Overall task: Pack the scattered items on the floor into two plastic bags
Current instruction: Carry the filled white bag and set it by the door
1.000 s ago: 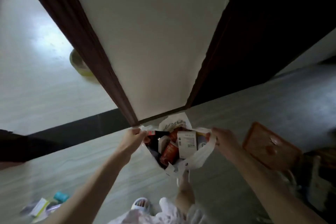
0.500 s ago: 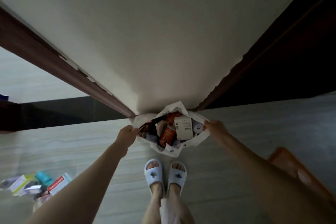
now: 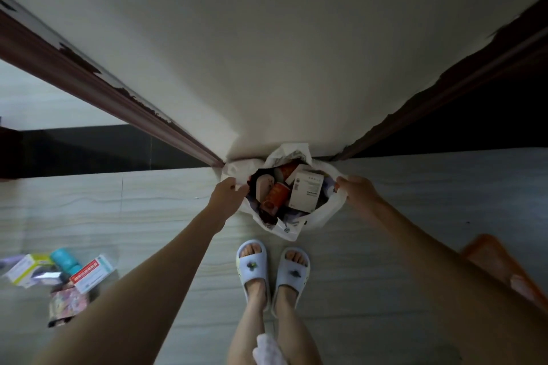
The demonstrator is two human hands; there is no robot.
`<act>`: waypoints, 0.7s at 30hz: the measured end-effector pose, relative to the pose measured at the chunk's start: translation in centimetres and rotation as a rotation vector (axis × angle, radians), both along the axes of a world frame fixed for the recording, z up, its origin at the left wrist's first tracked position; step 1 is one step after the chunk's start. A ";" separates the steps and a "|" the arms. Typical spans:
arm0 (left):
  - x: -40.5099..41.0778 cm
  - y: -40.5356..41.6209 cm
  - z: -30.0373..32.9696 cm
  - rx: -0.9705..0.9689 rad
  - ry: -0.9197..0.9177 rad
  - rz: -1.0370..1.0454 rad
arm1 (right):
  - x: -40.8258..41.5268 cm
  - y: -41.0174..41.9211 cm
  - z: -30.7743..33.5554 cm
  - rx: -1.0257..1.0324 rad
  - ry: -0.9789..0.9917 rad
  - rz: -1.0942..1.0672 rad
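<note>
A white plastic bag (image 3: 320,216) stands open on the floor against the foot of the wall. It is full: a white box (image 3: 305,191), an orange-red packet (image 3: 274,197) and several other items show inside. My left hand (image 3: 226,195) grips the bag's left rim. The bag's right rim is held in my right hand (image 3: 357,191). Far to the left on the floor lies a loose heap of items (image 3: 56,278): a red-and-white box (image 3: 90,272), a teal bottle (image 3: 65,261), a yellow-green box and a colourful packet.
A white wall (image 3: 267,53) rises just behind the bag, with dark red door frames (image 3: 89,74) on both sides. My feet in pale slippers (image 3: 272,270) stand just in front of the bag. An orange object (image 3: 504,267) lies at the right edge.
The bag has come down from mid-air to rest on the floor by the wall, both hands still holding its rim. The view has tipped downward, showing my feet and more of the heap.
</note>
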State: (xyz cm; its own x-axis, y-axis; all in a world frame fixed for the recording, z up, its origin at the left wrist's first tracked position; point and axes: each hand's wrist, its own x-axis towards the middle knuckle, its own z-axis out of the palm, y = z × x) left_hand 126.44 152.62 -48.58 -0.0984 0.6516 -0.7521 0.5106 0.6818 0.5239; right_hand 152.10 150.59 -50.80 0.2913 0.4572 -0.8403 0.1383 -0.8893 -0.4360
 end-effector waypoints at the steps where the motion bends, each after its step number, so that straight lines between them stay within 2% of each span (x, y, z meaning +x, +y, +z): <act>1: 0.0 -0.1 0.0 -0.017 -0.021 0.012 | -0.1 0.0 -0.1 -0.010 0.016 -0.018; 4: -0.7 -0.4 0.3 -0.092 -0.076 0.054 | -0.5 -0.3 0.5 -0.043 0.070 -0.074; 7: -1.4 -0.6 2.2 -0.117 -0.143 0.083 | -1.1 -0.2 2.8 0.018 0.083 0.060; 9: -1.8 -0.7 3.8 -0.085 -0.121 0.054 | -1.9 0.0 5.3 0.082 0.042 0.151; 15: -2.7 -2.6 12.2 0.173 0.083 -0.265 | -5.8 -1.8 14.9 0.246 -0.110 0.480; 21: -7.7 -8.9 23.1 0.525 0.283 -0.362 | -10.9 -5.3 26.6 0.553 -0.259 0.821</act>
